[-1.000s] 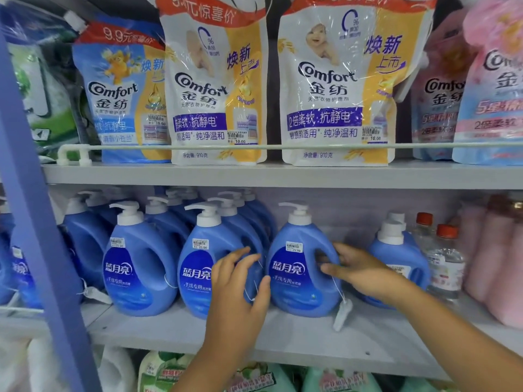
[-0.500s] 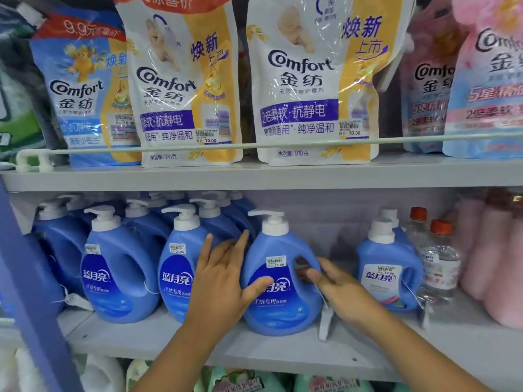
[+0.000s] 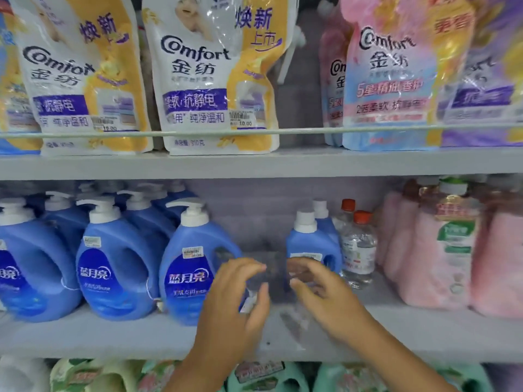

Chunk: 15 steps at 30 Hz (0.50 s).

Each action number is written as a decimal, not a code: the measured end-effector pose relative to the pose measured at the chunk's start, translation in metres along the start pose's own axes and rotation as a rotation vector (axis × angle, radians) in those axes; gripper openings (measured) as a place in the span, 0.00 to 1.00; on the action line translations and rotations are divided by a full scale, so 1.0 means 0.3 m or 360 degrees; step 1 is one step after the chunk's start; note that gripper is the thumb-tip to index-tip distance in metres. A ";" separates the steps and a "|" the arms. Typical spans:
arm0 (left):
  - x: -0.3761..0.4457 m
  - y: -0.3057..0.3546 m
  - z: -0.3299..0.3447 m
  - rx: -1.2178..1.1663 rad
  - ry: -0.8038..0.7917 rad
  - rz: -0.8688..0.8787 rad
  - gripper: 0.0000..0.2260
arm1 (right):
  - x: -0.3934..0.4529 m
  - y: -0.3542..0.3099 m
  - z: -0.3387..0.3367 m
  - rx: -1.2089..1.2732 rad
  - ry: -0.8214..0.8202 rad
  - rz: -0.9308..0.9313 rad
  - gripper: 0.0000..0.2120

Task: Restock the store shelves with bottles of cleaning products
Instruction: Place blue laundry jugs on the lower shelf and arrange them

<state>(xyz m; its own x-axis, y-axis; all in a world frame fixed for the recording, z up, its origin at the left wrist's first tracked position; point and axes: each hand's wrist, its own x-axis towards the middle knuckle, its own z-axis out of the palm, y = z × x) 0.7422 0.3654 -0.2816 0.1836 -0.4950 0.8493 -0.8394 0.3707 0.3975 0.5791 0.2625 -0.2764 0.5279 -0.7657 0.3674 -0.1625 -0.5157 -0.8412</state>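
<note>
We note the blue pump bottle (image 3: 195,267) standing upright at the right end of the blue row on the middle shelf (image 3: 396,332), near the front edge. A second pump bottle (image 3: 116,267) stands just to its left, touching or nearly so. To the right there is a bare gap of shelf, then a small blue bottle (image 3: 311,244) farther back and two clear bottles with red caps (image 3: 358,250).

Our left hand (image 3: 240,301) hovers at the bottle's right flank, fingers curled over with the thumb below them; a white tag (image 3: 248,302) shows in that gap, but motion blur stops us telling whether it is pinched. The right hand (image 3: 317,287) hangs over the gap, fingers loosely bent, holding nothing we can make out. Neither hand grips the bottle.

Handling, as we judge it: the bottle looks full and fairly heavy, a stiff moulded plastic body with a glossy label, so likely slick under a flat palm. The pump head (image 3: 189,210) is the weak point; lifting by it risks snapping or dispensing. The cut-out handle on the right side of the body is the sound place to take hold, with the other hand steadying the left shoulder or under the base. Sliding it along the shelf needs a push low on the body, since a high push could tip it into its neighbour. The tag string may snag.

Above, soft refill pouches (image 3: 215,75) sit behind a rail (image 3: 283,132).
</note>
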 end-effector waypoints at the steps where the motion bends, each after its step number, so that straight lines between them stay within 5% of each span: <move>1: 0.009 0.018 0.038 -0.0103 -0.0095 -0.0115 0.12 | -0.015 0.000 -0.045 0.0014 0.0136 -0.0003 0.13; 5: 0.060 0.023 0.186 -0.0638 -0.0182 -0.0714 0.19 | -0.064 0.065 -0.168 0.0014 0.0563 0.0189 0.13; 8: 0.126 -0.006 0.289 -0.0913 -0.0214 -0.1167 0.26 | -0.057 0.099 -0.209 -0.0083 0.0591 0.0253 0.15; 11: 0.203 -0.003 0.320 -0.0765 -0.0245 -0.1250 0.28 | -0.017 0.095 -0.211 -0.0158 0.0507 0.0253 0.16; 15: 0.280 0.020 0.342 -0.0572 -0.0310 -0.1215 0.16 | 0.049 0.124 -0.167 -0.0195 0.0494 0.0240 0.15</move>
<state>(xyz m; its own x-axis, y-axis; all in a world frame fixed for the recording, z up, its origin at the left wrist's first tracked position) 0.7001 0.2453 -0.2436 0.5128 -0.8232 0.2437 -0.3036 0.0917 0.9484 0.5391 0.2130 -0.2826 0.2150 -0.9073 0.3614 -0.3278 -0.4156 -0.8484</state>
